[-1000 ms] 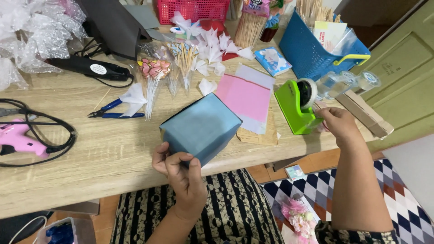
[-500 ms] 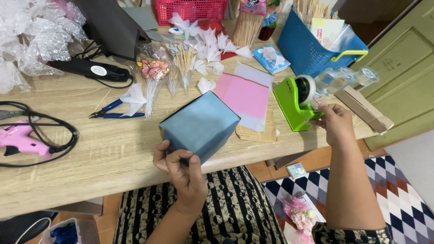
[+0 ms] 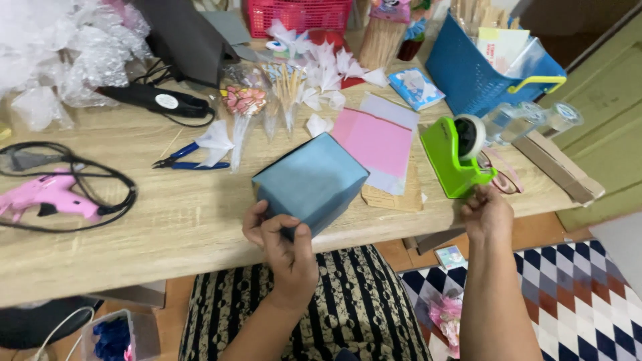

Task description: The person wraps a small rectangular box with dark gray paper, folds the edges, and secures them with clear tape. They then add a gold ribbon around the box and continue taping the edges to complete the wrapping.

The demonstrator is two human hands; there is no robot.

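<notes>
- Where the light wooden table [image 3: 167, 220] meets its near edge, a box wrapped in plain blue paper [image 3: 311, 182] sits tilted, one corner pointing up and away from the person.
- The left hand [image 3: 284, 251] grips the box's near lower side, thumb and fingers curled closed against the paper.
- The right hand [image 3: 487, 212] is at the near end of a bright green plastic tape dispenser [image 3: 455, 159] with a white tape roll on top; its fingers are bent and pinched together at the dispenser's front, but whether a strip of tape is between them cannot be made out.
- Between box and dispenser lies a stack of pink and pale lilac paper sheets [image 3: 378, 142].
- Left of the box lie blue-handled pliers [image 3: 180, 162], and further left a pink glue gun [image 3: 47, 199] ringed by its black cord.
- Behind the box, white folded paper shapes [image 3: 328, 77] are scattered near cellophane cones with wooden sticks [image 3: 284, 93].
- A blue plastic basket with a yellow handle [image 3: 468, 73] stands at the far right.
</notes>
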